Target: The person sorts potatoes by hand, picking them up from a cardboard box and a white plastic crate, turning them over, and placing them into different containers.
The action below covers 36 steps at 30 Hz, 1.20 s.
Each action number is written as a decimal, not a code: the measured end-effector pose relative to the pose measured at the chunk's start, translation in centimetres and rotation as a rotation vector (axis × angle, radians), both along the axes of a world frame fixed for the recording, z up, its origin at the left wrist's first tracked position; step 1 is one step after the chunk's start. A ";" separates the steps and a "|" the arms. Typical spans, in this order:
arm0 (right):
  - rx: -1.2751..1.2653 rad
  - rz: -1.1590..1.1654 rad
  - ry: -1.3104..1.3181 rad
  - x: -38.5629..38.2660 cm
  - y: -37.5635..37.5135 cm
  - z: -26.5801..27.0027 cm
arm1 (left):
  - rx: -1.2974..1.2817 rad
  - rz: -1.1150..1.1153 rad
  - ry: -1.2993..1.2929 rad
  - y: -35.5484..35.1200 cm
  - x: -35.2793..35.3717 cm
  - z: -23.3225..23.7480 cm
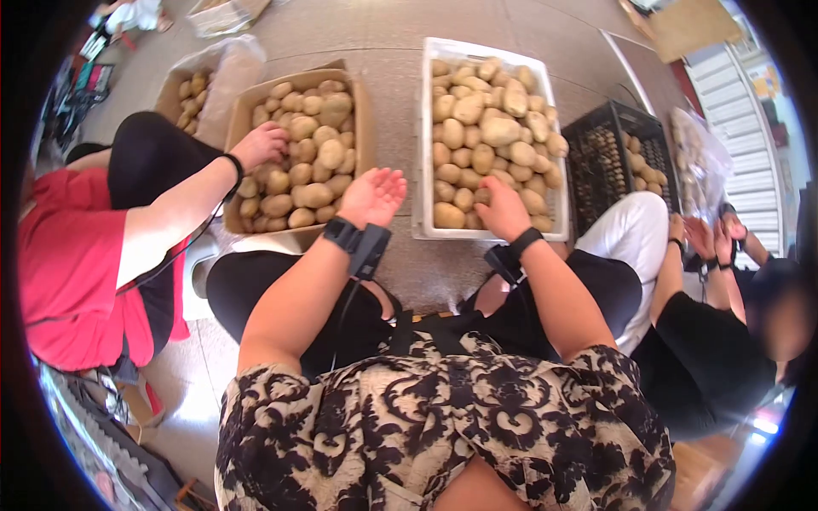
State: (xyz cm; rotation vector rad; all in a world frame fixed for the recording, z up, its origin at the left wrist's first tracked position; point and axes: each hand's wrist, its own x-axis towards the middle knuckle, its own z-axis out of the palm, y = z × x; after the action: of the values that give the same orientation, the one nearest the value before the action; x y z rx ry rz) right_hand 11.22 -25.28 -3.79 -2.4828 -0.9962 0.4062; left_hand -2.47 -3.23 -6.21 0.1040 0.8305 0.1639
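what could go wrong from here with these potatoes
The oval, tan potatoes are heaped high in the white plastic crate, some apparently leaning over its right rim, so one might roll onto the floor if the right hand disturbs the pile. A co-worker's hand is at the brown cardboard box, so the left hand, palm up nearby, could bump it.

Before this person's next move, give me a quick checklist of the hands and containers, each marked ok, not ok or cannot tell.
1. Left hand free: ok, open and empty.
2. Right hand firmly gripping a potato: cannot tell, grip partly hidden.
3. White crate filled no higher than its rim: not ok, potatoes heaped above.
4. Co-worker's hand away from that crate: ok, over the cardboard box.
5. Potato undersides sound: cannot tell, hidden.
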 end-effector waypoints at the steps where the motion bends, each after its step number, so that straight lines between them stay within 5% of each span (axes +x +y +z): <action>1: 0.024 -0.012 0.031 -0.1 0.1 0.5 | 0.011 0.025 0.010 -0.2 0.0 0.2; 16: 0.284 0.086 0.296 -4.8 3.4 5.8 | 0.104 -0.501 -0.181 -5.1 -0.6 3.9; 23: 0.409 0.146 0.468 -5.4 3.9 6.2 | 0.028 -0.410 -0.312 -4.9 -0.6 3.3; 28: 0.374 0.130 0.161 -3.8 3.1 4.4 | 0.061 -0.373 -0.212 -3.5 -0.3 2.7; 36: 0.256 0.150 0.027 -3.1 2.0 2.8 | 0.128 -0.107 -0.119 -1.5 0.1 1.7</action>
State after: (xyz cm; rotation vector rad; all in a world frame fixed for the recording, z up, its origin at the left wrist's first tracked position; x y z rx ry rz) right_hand 8.16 -23.24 -1.03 -2.1779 -1.1510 0.3344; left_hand -2.41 -4.77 -4.50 0.2565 0.6940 0.1215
